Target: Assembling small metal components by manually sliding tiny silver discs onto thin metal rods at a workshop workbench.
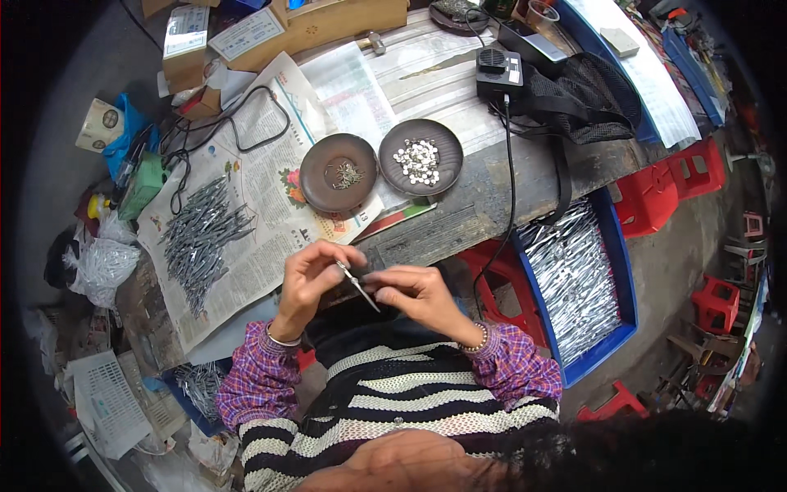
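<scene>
My left hand [310, 283] pinches a slim, pointed metal piece [357, 284] between thumb and fingers, in front of my body at the table's near edge. The piece slants down to the right. Close beside it is my right hand [414, 291], its thumb and fingers drawn together; whatever they grip is too small to make out. Beyond my hands, a dark round dish [316, 182] holds small thin metal pins. A second dark dish [447, 176] to its right contains small white and silvery round pieces. On the newspaper [270, 238] at left lies a pile of grey metal pieces [205, 238].
A blue tray [634, 324] full of shiny metal strips is at the right, by red stools [648, 201]. A black box-shaped device [498, 72] with a cable and a black mesh bag [594, 102] rest on the table. At the back stands a wooden box [344, 20] near a hammer [376, 43].
</scene>
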### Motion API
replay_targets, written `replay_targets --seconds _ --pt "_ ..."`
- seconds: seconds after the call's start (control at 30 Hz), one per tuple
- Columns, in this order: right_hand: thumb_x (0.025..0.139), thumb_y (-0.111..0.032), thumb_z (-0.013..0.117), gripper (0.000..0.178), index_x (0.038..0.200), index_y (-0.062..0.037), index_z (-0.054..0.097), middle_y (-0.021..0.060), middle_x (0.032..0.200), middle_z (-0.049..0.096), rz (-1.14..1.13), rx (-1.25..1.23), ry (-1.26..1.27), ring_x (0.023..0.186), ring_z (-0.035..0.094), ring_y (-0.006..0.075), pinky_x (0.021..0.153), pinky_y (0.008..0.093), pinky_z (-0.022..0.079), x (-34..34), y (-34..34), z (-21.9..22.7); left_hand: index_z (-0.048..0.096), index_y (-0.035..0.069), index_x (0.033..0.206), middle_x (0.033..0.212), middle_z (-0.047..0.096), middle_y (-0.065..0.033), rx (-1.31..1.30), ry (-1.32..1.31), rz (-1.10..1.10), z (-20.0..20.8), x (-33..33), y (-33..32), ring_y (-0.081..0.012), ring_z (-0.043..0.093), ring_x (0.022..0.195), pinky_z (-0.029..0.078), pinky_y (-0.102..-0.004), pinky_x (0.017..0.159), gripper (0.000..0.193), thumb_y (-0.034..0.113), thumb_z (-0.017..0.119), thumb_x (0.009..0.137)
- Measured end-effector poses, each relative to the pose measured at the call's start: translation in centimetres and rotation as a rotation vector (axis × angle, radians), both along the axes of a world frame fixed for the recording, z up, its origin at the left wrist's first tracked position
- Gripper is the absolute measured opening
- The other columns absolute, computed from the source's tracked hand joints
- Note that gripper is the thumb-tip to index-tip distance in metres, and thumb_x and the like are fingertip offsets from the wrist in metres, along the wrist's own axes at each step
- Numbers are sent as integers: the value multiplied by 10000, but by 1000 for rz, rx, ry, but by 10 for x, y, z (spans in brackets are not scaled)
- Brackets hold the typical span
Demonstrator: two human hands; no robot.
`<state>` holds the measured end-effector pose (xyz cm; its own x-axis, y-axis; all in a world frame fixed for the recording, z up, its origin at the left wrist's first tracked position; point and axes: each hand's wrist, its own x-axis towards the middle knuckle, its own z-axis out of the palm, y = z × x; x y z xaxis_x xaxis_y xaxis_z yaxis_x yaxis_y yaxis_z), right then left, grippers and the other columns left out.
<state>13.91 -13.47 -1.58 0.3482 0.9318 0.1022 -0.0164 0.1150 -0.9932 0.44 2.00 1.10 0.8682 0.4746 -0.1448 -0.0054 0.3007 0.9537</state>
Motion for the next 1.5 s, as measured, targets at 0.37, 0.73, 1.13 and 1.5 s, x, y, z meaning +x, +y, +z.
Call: replay_targets --seconds 0.37,0.73,1.13,1.5 --pt "729 21 613 285 1000 -54 654 98 968 571 -469 -141 -1007 853 557 281 718 367 477 98 16 5 586 7 901 738 596 -53 16 90 93 1 -12 3 -85 509 627 382 -210 567 114 100 588 835" --pt "685 36 629 252 919 -50 665 58 862 575 -478 -50 -1041 780 557 253 671 355 474 88 22 -12 563 20 902 737 606 -47 59 161 83 -1 -13 3 -72 507 611 374 -199 547 95 55 603 823" --pt "800 -102 646 268 1065 -66 635 107 1000 565 -505 -203 -1110 877 540 288 730 375 465 122 29 4 568 14 899 749 609 -47 61 138 76 2 -14 -1 -77 528 630 392 -200 561 91 24 606 817" --pt "774 -68 649 320 1093 -63 634 108 1047 553 -359 -210 -1141 898 519 290 760 375 447 110 8 3 574 15 908 809 608 -30 31 139 38 -2 -16 0 -81 567 688 419 -198 600 96 22 620 824"
